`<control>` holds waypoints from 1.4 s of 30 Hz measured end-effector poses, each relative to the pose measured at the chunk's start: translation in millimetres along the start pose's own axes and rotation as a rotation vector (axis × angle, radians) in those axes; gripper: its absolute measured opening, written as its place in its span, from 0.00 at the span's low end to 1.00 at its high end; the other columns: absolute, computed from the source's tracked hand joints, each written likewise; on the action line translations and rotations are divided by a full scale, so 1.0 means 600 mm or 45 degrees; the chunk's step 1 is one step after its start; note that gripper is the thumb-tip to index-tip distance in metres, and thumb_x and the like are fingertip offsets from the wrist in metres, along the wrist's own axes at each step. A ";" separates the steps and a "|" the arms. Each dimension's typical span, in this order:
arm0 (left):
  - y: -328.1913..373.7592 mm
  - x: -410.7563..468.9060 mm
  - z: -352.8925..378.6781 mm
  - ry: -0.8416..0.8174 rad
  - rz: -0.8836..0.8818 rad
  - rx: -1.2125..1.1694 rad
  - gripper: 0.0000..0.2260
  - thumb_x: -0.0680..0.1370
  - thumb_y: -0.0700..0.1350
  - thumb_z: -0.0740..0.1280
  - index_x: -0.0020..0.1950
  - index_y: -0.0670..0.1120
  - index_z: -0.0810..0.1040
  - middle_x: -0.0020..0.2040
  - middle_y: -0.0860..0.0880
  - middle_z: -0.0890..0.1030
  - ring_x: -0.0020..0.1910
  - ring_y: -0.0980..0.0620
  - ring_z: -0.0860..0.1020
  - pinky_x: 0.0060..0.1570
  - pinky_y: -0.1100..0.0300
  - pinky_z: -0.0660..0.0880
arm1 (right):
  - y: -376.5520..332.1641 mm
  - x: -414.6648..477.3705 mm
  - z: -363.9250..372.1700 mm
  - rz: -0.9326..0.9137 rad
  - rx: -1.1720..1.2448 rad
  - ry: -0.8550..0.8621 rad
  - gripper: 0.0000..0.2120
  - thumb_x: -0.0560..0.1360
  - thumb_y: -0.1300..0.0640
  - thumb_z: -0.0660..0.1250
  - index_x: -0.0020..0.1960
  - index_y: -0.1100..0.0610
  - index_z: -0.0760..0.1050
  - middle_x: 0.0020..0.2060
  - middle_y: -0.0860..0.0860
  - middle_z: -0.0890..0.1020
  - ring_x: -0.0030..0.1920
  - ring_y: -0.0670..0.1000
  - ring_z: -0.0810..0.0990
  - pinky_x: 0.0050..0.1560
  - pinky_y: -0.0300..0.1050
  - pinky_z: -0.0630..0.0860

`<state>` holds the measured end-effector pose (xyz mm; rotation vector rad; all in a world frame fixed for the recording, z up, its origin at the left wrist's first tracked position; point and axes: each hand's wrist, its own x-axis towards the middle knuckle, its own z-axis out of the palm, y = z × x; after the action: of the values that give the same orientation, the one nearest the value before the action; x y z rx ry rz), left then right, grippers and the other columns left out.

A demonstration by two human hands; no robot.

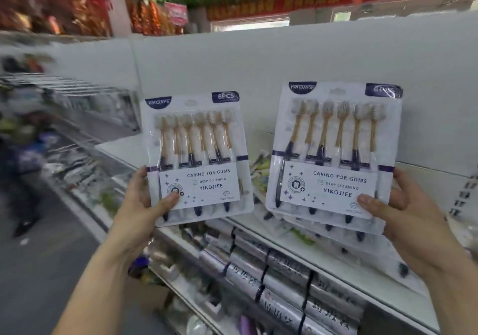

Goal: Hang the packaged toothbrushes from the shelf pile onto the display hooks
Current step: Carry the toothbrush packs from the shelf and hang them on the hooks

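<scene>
The left hand [141, 200], arm raised, pinches one toothbrush pack [196, 153] at its lower left corner with the thumb flat on the label. It holds the pack upright over the shelf's [121, 151] front edge. The pack reads "YIKOJIFE", "6PCS", "CARING FOR GUMS" and "DEEP CLEANING". The right hand [406, 205] grips a fanned stack of packs [333, 148] with the same wording at its lower right corner, thumb in front, above the shelf.
</scene>
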<state>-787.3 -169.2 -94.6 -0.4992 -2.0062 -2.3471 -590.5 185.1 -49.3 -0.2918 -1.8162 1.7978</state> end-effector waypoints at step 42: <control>-0.145 -0.029 -1.020 0.904 -0.298 0.162 0.43 0.71 0.46 0.81 0.79 0.59 0.62 0.76 0.48 0.73 0.75 0.47 0.71 0.75 0.38 0.63 | 0.396 0.165 1.219 0.488 0.132 -1.275 0.34 0.66 0.64 0.72 0.69 0.47 0.70 0.56 0.54 0.86 0.54 0.57 0.86 0.49 0.58 0.84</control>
<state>-930.9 -747.4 -259.5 0.5320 -1.8879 -2.0462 -1111.1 -364.9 -214.2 0.4212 -2.3949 2.5754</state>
